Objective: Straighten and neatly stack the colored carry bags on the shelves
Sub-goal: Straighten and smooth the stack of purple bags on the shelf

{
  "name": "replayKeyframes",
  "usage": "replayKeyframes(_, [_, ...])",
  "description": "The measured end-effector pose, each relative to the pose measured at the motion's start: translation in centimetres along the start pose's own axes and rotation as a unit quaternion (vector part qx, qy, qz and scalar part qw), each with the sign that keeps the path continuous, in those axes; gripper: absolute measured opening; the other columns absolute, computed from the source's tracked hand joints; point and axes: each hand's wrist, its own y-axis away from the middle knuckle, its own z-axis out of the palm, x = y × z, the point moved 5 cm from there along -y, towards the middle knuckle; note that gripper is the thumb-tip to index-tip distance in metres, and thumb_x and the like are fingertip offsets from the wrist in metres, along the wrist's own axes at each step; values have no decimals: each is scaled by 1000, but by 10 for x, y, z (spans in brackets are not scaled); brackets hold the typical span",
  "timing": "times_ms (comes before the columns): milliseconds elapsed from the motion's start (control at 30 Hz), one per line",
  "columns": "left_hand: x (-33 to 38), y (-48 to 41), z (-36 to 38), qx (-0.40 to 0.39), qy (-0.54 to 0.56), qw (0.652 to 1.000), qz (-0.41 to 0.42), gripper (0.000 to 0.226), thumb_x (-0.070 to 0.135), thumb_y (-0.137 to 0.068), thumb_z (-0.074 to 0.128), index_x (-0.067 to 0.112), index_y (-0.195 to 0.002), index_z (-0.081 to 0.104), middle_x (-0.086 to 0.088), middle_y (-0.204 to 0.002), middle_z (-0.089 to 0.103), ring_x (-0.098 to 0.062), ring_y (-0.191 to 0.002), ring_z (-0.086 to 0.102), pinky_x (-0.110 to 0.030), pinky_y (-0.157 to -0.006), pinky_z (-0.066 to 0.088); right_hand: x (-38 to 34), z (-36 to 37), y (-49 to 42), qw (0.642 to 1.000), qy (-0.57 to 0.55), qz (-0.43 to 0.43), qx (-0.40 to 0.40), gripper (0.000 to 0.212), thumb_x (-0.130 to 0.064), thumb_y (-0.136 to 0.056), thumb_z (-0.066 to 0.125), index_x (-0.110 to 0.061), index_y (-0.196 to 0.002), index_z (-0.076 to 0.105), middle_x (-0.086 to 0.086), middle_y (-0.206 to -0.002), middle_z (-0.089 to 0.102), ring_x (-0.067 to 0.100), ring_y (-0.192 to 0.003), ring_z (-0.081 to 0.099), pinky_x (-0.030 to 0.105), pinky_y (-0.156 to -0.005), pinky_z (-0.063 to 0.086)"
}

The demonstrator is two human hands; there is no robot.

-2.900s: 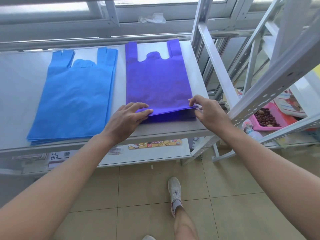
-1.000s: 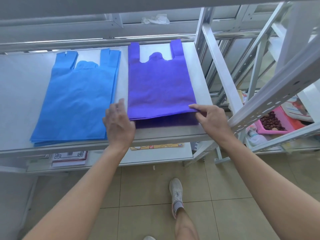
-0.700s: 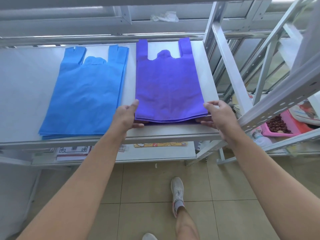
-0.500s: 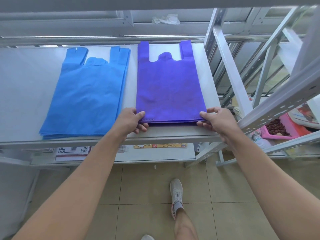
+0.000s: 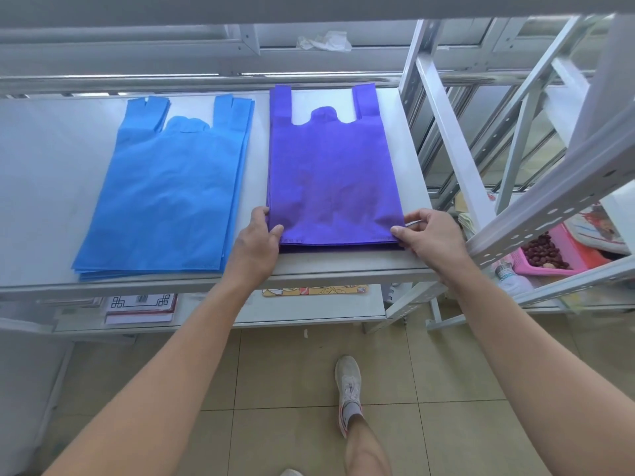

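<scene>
Pinching the purple bag stack (image 5: pixel 330 173) at both near corners, head view. Left hand (image 5: pixel 256 245) on the near left corner, thumb over the top bag, fingers curled down the side edge. Right hand (image 5: pixel 433 238) on the near right corner, thumb on top, fingers curled at the edge. Clamped on fabric on both sides.

Lies flat at the right end of the shelf (image 5: pixel 343 264), close to the front edge. Extends straight away from the grip: long axis from front edge to back edge, handles at the back edge. Equally near to both hands, one corner each. Shows a darker strip of lower bags under the top bag along the near edge, so probably not quite flush yet; likely needs a small tug or push along the long axis to square up.

Blue bag stack (image 5: pixel 171 194) just beside it on the left, same direction, layers fanned a little at the near left corner, untouched by either hand.

Smooth grey-white metal shelf. Lower shelf (image 5: pixel 309 309) underneath with printed booklets (image 5: pixel 141 305). Perforated upright (image 5: pixel 536 214) and pink tray (image 5: pixel 563 255) off the right end. Beige tiled floor (image 5: pixel 292 372), one shoe (image 5: pixel 348 383) below.
</scene>
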Motion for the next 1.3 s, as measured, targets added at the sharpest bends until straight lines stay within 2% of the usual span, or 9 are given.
replayKeyframes(133, [11, 9, 1, 55, -85, 994, 28, 41, 21, -104, 53, 12, -142, 37, -11, -92, 57, -36, -86, 57, -43, -74, 45, -6, -3, 4, 993, 110, -33, 21, 20, -30, -83, 83, -23, -97, 69, -8, -79, 72, 2, -75, 64, 18, -65, 43])
replayKeyframes(300, [25, 11, -3, 104, -208, 955, 183, 22, 9, -93, 65, 10, -114, 60, -10, -122, 47, -31, -106, 54, -46, -87, 52, -14, 0, 14, 967, 216, -127, 46, 40, -27, -87, 79, -18, -121, 59, 0, -103, 65, 20, -102, 60, 30, -83, 48])
replayKeyframes(400, [38, 6, 4, -41, -238, 911, 335, 25, 21, -86, 69, 16, -110, 67, -2, -127, 56, -27, -117, 55, -46, -98, 48, -32, 12, 23, 906, 305, -292, 4, 44, -28, -84, 73, -24, -126, 60, -4, -125, 57, 22, -120, 49, 38, -98, 45])
replayKeyframes(500, [48, 1, 12, -135, -352, 861, 341, 52, 39, -75, 62, 21, -124, 58, 1, -127, 53, -26, -108, 53, -41, -90, 51, -35, 26, 22, 868, 360, -333, -77, 38, -35, -80, 69, -28, -117, 65, -9, -126, 58, 20, -120, 51, 45, -97, 46])
replayKeyframes(633, [64, -4, 23, -126, -478, 786, 371, 46, 10, -81, 60, 17, -125, 49, -6, -116, 48, -29, -95, 51, -44, -73, 55, -41, 30, 17, 818, 438, -362, -89, 37, -23, -76, 67, -22, -113, 65, -1, -116, 62, 29, -100, 58, 46, -80, 53])
replayKeyframes(933, [68, -9, 20, -14, -375, 844, 384, 13, 28, -95, 64, 15, -97, 63, -7, -93, 57, -31, -79, 56, -40, -54, 50, -54, 33, 20, 819, 442, -357, -79, 38, -44, -80, 64, -22, -111, 66, 1, -107, 62, 28, -93, 57, 40, -75, 55])
replayKeyframes(1067, [65, -21, 9, -30, -332, 867, 371, 24, 32, -107, 47, 15, -107, 63, -4, -98, 59, -29, -90, 58, -38, -58, 44, -62, 23, 9, 858, 376, -341, -75, 25, -23, -98, 58, -19, -117, 73, 4, -104, 73, 32, -95, 65, 43, -80, 55])
replayKeyframes(1200, [48, -19, -1, -8, -345, 860, 376, 24, 23, -107, 43, 15, -107, 66, -4, -97, 57, -30, -85, 54, -43, -59, 48, -57, 10, 5, 913, 269, -290, -95, 23, -27, -104, 59, -17, -118, 75, 5, -105, 77, 27, -98, 68, 41, -89, 54])
replayKeyframes(1300, [40, -6, -5, 8, -314, 876, 365, 41, 39, -108, 32, 16, -98, 65, -1, -92, 57, -27, -81, 54, -41, -58, 46, -45, 11, 12, 925, 230, -283, -106, 20, -25, -105, 60, -14, -111, 75, 2, -96, 75, 25, -92, 66, 41, -87, 53])
